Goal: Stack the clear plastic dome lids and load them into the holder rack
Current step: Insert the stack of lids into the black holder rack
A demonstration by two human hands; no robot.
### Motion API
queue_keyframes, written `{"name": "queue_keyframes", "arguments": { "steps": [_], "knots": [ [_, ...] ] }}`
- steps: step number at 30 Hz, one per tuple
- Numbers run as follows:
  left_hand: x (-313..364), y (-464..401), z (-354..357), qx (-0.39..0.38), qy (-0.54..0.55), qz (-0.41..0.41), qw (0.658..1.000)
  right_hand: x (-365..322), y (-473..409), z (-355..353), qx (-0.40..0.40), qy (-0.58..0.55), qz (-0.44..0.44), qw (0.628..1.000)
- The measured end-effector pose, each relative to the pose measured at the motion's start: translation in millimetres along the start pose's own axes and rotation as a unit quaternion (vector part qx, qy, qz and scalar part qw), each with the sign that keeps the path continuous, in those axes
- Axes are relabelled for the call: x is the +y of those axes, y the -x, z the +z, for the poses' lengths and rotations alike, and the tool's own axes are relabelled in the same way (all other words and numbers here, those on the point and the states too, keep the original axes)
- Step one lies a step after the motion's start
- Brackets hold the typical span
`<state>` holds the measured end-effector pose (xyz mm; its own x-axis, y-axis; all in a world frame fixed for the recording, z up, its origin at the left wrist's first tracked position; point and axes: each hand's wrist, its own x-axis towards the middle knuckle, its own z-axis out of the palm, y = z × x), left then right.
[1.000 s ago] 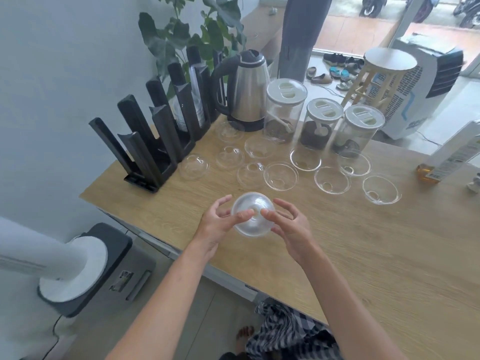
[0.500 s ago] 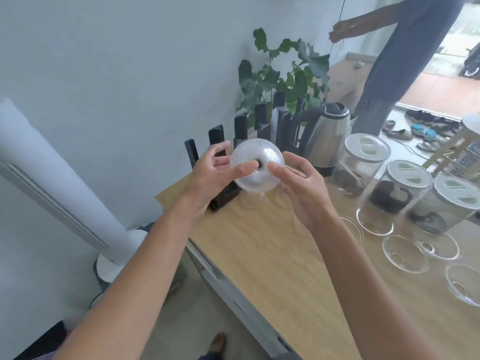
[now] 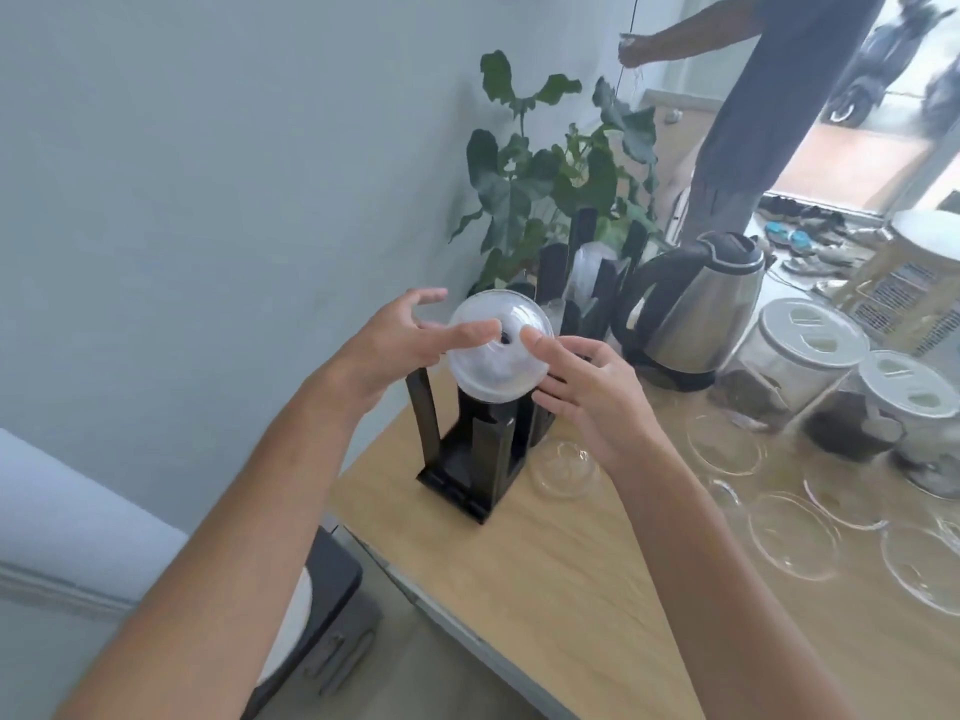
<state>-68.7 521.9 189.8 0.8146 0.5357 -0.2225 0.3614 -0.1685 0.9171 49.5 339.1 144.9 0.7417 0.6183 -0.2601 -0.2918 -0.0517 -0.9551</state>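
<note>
I hold a stack of clear dome lids on its side between both hands, its dome end with the small centre hole facing me. My left hand grips its left side and my right hand its right. The stack hovers just above the near end of the black holder rack, which stands at the table's left end by the wall. Clear lids show in a farther rack slot. Loose lids lie on the table: one beside the rack and several to the right.
A steel kettle stands behind the rack, with a leafy plant beyond. Glass jars with white tops line the table's far right. Another person stands in the background. A white fan column rises at lower left.
My hands carried the lid stack up from above the table and over to the rack's near end. The view swung left toward the wall and closer to the rack.
</note>
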Motion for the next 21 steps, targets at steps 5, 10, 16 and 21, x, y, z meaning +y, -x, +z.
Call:
{"name": "queue_keyframes", "arguments": {
  "steps": [5, 10, 16, 21],
  "knots": [
    [-4.8, -14.7, -16.7, -0.035, -0.012, -0.008, 0.999, 0.5, -8.0, 14.2, 0.029, 0.000, 0.026, 0.999],
    [-6.0, -13.7, -23.5, -0.052, -0.028, -0.023, 0.998, -2.7, -0.5, 20.1, 0.026, -0.009, 0.046, 0.999],
    [-10.0, -23.0, -27.0, -0.092, -0.053, -0.035, 0.994, 9.3, 0.3, 23.4, 0.040, -0.010, 0.080, 0.996],
    [-16.4, -54.6, -28.2, -0.171, -0.098, -0.054, 0.979, 16.2, -6.7, 26.9, 0.070, -0.010, 0.121, 0.990]
  ]
}}
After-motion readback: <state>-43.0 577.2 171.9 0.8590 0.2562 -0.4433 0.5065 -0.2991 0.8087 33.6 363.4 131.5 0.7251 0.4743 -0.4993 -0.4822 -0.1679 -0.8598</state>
